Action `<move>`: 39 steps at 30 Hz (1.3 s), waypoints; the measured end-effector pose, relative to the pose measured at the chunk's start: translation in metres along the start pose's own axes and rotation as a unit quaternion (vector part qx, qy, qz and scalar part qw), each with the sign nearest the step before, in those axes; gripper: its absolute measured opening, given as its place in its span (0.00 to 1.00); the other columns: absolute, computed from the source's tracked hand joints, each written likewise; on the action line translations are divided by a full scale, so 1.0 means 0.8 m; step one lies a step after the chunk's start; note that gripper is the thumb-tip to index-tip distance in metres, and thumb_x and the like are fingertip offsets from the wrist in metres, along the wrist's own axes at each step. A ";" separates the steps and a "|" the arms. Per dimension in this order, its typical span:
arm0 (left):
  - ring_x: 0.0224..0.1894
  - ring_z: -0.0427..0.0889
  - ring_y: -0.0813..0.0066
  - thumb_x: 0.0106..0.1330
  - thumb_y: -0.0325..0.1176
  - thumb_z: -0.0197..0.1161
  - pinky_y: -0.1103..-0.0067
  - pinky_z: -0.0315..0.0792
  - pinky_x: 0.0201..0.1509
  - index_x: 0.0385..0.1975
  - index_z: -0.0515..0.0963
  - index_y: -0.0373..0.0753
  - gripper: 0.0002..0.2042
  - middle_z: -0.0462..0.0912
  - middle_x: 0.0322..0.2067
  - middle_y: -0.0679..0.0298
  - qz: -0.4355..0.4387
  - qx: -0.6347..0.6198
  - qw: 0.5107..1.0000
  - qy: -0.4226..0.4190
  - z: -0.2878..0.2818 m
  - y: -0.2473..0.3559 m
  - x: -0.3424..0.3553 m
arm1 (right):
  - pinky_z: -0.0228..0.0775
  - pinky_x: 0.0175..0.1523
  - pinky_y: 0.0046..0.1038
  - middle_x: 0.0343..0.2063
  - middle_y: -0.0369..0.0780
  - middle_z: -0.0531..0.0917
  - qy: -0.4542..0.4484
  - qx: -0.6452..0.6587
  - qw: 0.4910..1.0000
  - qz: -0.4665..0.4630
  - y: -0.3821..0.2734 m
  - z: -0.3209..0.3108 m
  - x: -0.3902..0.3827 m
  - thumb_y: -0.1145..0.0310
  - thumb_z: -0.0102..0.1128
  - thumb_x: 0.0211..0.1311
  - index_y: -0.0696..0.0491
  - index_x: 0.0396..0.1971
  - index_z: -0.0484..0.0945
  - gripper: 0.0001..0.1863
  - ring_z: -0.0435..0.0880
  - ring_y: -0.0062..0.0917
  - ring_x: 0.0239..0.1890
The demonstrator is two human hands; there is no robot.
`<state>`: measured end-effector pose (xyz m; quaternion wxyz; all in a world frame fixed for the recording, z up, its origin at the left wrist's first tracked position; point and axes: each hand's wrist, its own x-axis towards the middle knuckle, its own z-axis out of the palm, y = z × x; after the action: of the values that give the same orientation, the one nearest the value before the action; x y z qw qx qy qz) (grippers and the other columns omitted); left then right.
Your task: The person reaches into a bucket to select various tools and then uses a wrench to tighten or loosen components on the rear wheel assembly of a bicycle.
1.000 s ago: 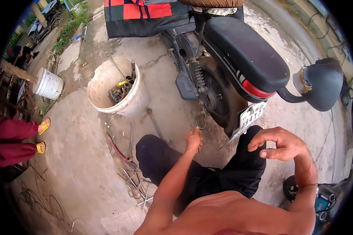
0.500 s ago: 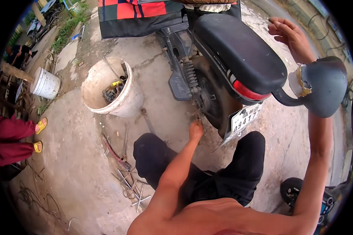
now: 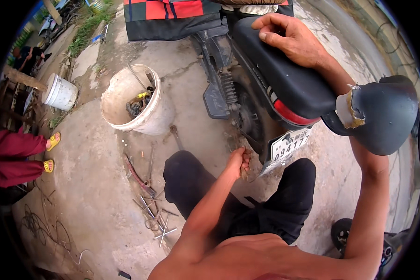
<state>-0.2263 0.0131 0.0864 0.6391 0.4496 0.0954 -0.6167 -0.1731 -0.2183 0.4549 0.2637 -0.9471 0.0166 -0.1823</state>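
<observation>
An electric scooter with a black seat (image 3: 303, 91) stands in front of me, its rear end toward me. My right hand (image 3: 291, 39) is over the seat's far part, fingers bent and thumb apart, with nothing seen in it. Low beside the rear wheel (image 3: 249, 116) is my left hand (image 3: 239, 161), its fingers curled closed; whatever they hold is hidden. The licence plate (image 3: 289, 147) hangs just right of that hand, under the red tail light (image 3: 289, 112). A torn black backrest (image 3: 382, 116) partly covers my right arm.
A dirty white bucket (image 3: 161, 109) with tools and scraps inside stands to the left. Wrenches (image 3: 176, 136) and several metal tools (image 3: 158, 219) lie by my left knee. Farther left are a smaller white bucket (image 3: 60, 93) and a person's yellow sandals (image 3: 49, 165).
My right hand has moved left and come over the seat from its right side. The left hand has drawn slightly back from the wheel toward me, its fingers now more visible.
</observation>
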 end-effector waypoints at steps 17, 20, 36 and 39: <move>0.34 0.81 0.77 0.74 0.26 0.59 0.79 0.76 0.41 0.65 0.70 0.33 0.20 0.84 0.36 0.60 0.380 0.148 0.913 -0.020 -0.044 0.045 -0.086 | 0.76 0.49 0.24 0.35 0.35 0.85 -0.031 0.125 0.991 0.042 -0.020 0.011 0.011 0.73 0.61 0.67 0.59 0.47 0.81 0.11 0.81 0.18 0.40; 0.33 0.80 0.77 0.74 0.24 0.57 0.78 0.76 0.40 0.66 0.69 0.32 0.21 0.84 0.36 0.59 0.402 0.182 0.897 -0.026 -0.042 0.039 -0.095 | 0.75 0.49 0.24 0.36 0.35 0.85 -0.034 0.135 0.989 0.043 -0.017 0.016 0.012 0.73 0.61 0.67 0.59 0.47 0.81 0.11 0.81 0.18 0.40; 0.58 0.79 0.67 0.66 0.17 0.55 0.70 0.72 0.63 0.72 0.64 0.38 0.31 0.74 0.63 0.57 0.109 0.190 0.956 -0.195 -0.095 0.001 -0.093 | 0.80 0.49 0.27 0.33 0.40 0.86 0.007 -0.011 1.000 -0.020 -0.002 0.029 0.011 0.69 0.58 0.70 0.57 0.53 0.83 0.15 0.86 0.25 0.35; 0.62 0.78 0.65 0.69 0.22 0.54 0.70 0.74 0.62 0.73 0.64 0.37 0.29 0.74 0.64 0.56 0.180 0.161 0.947 -0.211 -0.081 0.014 -0.110 | 0.79 0.49 0.27 0.33 0.39 0.85 -0.002 0.005 0.999 -0.038 0.002 0.028 0.012 0.69 0.59 0.70 0.57 0.52 0.83 0.15 0.85 0.24 0.35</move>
<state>-0.2079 0.1181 0.1137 0.6640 0.4157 -0.2254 -0.5792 -0.1563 -0.2095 0.4394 0.2617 -0.9459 -0.0207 -0.1905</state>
